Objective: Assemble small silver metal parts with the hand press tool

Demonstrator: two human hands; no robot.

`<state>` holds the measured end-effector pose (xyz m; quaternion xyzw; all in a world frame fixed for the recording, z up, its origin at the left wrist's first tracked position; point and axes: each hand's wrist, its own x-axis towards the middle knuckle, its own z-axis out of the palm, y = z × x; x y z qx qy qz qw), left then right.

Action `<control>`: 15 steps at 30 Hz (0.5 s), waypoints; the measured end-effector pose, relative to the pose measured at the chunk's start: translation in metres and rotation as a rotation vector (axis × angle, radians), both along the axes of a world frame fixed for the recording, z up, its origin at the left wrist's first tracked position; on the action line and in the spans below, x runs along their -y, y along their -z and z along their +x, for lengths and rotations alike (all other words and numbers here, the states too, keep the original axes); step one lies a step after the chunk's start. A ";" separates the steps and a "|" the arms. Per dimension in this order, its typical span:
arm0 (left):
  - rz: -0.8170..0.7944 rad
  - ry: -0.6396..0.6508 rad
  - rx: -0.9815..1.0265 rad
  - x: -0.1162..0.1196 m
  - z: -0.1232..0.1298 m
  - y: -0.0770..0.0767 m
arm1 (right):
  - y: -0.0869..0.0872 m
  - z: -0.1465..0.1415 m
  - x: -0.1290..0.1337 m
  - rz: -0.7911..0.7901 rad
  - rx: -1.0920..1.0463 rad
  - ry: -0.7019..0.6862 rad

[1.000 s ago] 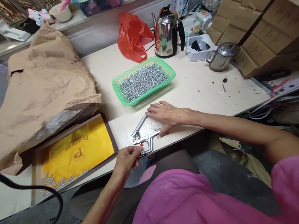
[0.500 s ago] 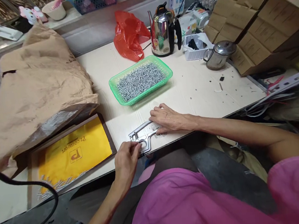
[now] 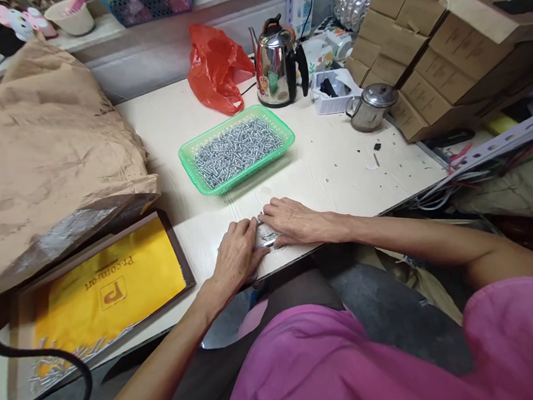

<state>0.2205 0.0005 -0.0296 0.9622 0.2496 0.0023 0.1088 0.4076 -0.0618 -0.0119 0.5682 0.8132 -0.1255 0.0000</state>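
Observation:
A grey two-handled tool [image 3: 264, 234] lies on the table near its front edge, mostly hidden under my hands. My left hand [image 3: 235, 252] is wrapped over its left end, covering the spring and rounded part. Its right end is under my right hand [image 3: 295, 222], with the fingers curled round the handles. Between the hands only a short stretch of the two handles shows. Behind them stands a green plastic basket [image 3: 190, 177] filled with small silver metal pins [image 3: 238, 149].
At left, a shallow box [image 3: 186, 257] holds a yellow printed sheet [image 3: 147, 276] and loose silver pieces [image 3: 52, 365]. Brown paper [image 3: 57, 150] bulges behind it. Further back are a red bag [image 3: 215, 67], kettle [image 3: 276, 68], lidded metal cup [image 3: 370, 109] and stacked cartons [image 3: 452, 78].
My left hand has gone from pinching at the tool's rounded end to closing over that whole end. Both hands are nearer each other. The view has shifted slightly to the right.

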 end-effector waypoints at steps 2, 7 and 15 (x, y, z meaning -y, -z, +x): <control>-0.016 0.001 -0.015 0.001 0.002 -0.002 | -0.001 -0.003 0.003 -0.006 -0.021 0.017; -0.041 -0.037 0.027 0.006 0.005 0.001 | 0.014 -0.006 0.006 0.028 -0.112 0.034; 0.026 -0.064 0.059 0.013 0.002 0.004 | 0.012 0.000 0.005 0.060 -0.084 0.062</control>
